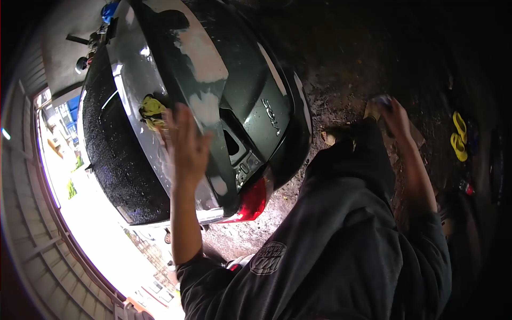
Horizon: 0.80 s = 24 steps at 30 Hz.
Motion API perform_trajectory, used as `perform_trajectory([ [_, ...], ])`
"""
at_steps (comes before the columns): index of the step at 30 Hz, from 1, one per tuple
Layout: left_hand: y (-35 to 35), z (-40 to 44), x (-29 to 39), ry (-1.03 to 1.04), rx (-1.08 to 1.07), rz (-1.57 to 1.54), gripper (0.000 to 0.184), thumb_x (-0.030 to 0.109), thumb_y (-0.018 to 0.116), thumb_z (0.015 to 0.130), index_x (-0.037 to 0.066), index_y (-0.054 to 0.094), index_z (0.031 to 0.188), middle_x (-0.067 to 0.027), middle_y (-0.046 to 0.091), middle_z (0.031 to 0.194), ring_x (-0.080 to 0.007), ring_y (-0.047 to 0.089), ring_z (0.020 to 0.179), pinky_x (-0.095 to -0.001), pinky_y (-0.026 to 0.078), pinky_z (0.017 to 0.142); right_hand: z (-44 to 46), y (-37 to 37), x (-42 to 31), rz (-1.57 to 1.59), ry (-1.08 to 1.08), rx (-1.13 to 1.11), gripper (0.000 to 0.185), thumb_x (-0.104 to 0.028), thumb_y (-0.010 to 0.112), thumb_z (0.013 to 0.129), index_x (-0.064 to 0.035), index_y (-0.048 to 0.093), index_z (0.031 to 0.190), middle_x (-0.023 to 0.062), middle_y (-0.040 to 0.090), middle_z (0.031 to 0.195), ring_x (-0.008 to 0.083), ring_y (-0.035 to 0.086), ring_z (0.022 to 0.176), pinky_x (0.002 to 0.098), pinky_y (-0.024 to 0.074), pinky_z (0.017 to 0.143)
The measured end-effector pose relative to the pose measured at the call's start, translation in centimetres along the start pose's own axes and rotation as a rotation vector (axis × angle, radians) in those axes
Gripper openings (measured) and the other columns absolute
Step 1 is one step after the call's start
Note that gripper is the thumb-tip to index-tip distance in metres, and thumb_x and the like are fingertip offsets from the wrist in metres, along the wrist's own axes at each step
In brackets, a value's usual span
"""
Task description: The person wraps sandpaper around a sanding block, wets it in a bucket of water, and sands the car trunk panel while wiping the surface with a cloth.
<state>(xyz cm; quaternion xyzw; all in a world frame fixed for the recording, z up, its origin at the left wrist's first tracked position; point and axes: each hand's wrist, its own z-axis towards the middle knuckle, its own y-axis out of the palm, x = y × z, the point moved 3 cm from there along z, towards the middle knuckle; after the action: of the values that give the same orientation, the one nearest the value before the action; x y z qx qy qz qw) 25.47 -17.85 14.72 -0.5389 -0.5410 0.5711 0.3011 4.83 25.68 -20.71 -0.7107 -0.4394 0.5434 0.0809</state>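
My left hand [188,141] is over the rear of a dark green car [250,101], fingers stretched out and thumb apart. A crumpled yellow-green cloth [153,111] lies on the car body right by its fingertips; whether they touch it I cannot tell. Pale sanded or filled patches [200,53] mark the paint around there. My right hand [396,120] is out to the side, away from the car and over the dark floor. Its fingers are closed round a small greyish thing [383,100], too blurred to name.
The wet rear window [122,154] and red tail light [253,201] are on the near side of the car. Yellow clogs [458,137] lie on the dirty floor [346,80] at the right. Bright daylight enters through a wide opening [106,240] at the left.
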Motion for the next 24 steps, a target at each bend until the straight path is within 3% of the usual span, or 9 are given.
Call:
perform_trajectory([
  [2, 0.7, -0.4, 1.9, 0.037, -0.162, 0.165, 0.071, 0.046, 0.058, 0.098, 0.001, 0.042, 0.151, -0.0131, 0.032, 0.162, -0.0336, 0.019, 0.153, -0.0597, 0.011, 0.122, -1.6, -3.9, 3.9, 0.018, 0.133, 0.082, 0.043, -0.038, 0.064, 0.094, -0.0006, 0.064, 0.115, 0.0229, 0.071, 0.099, 0.0367, 0.070, 0.097, 0.0430, 0.0518, 0.080],
  [4, 0.7, -0.2, 2.8, 0.065, -0.252, 0.291, 0.077, 0.053, 0.054, 0.097, 0.000, 0.041, 0.151, -0.0131, 0.031, 0.162, -0.0323, 0.018, 0.154, -0.0617, 0.009, 0.122, -2.9, -7.0, 7.9, -0.117, 0.398, -0.006, 0.051, -0.044, 0.063, 0.094, -0.0005, 0.064, 0.121, 0.0257, 0.069, 0.112, 0.0419, 0.065, 0.111, 0.0469, 0.0506, 0.086],
  [6, 0.8, 2.6, 2.2, 0.089, -0.252, 0.388, 0.081, 0.059, 0.050, 0.097, -0.001, 0.040, 0.151, -0.0128, 0.031, 0.163, -0.0309, 0.017, 0.155, -0.0624, 0.008, 0.122, -4.0, -8.4, 11.8, -0.184, 0.414, 0.010, 0.056, -0.049, 0.062, 0.093, -0.0005, 0.063, 0.121, 0.0290, 0.067, 0.114, 0.0455, 0.061, 0.115, 0.0509, 0.0494, 0.088],
  [9, 1.7, 8.5, 0.6, 0.068, -0.220, 0.504, 0.081, 0.057, 0.053, 0.096, -0.001, 0.039, 0.151, -0.0138, 0.031, 0.163, -0.0287, 0.016, 0.155, -0.0591, 0.007, 0.123, -5.2, -10.1, 15.4, -0.190, 0.294, 0.007, 0.052, -0.046, 0.054, 0.099, 0.0023, 0.066, 0.114, 0.0293, 0.069, 0.106, 0.0472, 0.063, 0.108, 0.0511, 0.0510, 0.083],
  [14, 2.9, 15.7, -0.2, -0.131, -0.150, 0.645, 0.084, 0.058, 0.052, 0.096, -0.001, 0.035, 0.154, -0.0138, 0.031, 0.163, -0.0247, 0.013, 0.156, -0.0562, 0.002, 0.124, -6.0, -12.4, 17.3, -0.164, 0.323, 0.092, 0.045, -0.039, 0.055, 0.097, 0.0024, 0.064, 0.112, 0.0298, 0.068, 0.105, 0.0479, 0.063, 0.107, 0.0524, 0.0496, 0.085],
  [15, 3.1, 15.8, -0.1, -0.173, -0.165, 0.655, 0.085, 0.058, 0.051, 0.096, 0.000, 0.033, 0.155, -0.0130, 0.030, 0.163, -0.0236, 0.012, 0.156, -0.0554, 0.000, 0.125, -6.3, -12.8, 17.9, -0.161, 0.312, 0.107, 0.043, -0.037, 0.056, 0.096, 0.0022, 0.064, 0.111, 0.0297, 0.068, 0.105, 0.0477, 0.063, 0.107, 0.0523, 0.0494, 0.085],
  [19, 3.6, 11.5, 1.4, -0.124, -0.110, 0.598, 0.087, 0.058, 0.057, 0.094, -0.003, 0.037, 0.152, -0.0159, 0.031, 0.162, -0.0262, 0.016, 0.155, -0.0568, 0.007, 0.124, -6.2, -14.8, 19.0, -0.100, 0.372, 0.096, 0.037, -0.031, 0.057, 0.094, 0.0010, 0.063, 0.111, 0.0289, 0.067, 0.107, 0.0471, 0.063, 0.108, 0.0518, 0.0487, 0.086],
  [24, 3.8, 7.5, 3.0, -0.149, -0.114, 0.577, 0.089, 0.060, 0.056, 0.093, -0.002, 0.036, 0.153, -0.0146, 0.029, 0.163, -0.0253, 0.016, 0.155, -0.0562, 0.007, 0.125, -4.1, -16.4, 18.9, -0.036, 0.331, 0.117, 0.039, -0.033, 0.057, 0.092, -0.0003, 0.063, 0.112, 0.0278, 0.068, 0.108, 0.0460, 0.063, 0.110, 0.0507, 0.0488, 0.088],
])
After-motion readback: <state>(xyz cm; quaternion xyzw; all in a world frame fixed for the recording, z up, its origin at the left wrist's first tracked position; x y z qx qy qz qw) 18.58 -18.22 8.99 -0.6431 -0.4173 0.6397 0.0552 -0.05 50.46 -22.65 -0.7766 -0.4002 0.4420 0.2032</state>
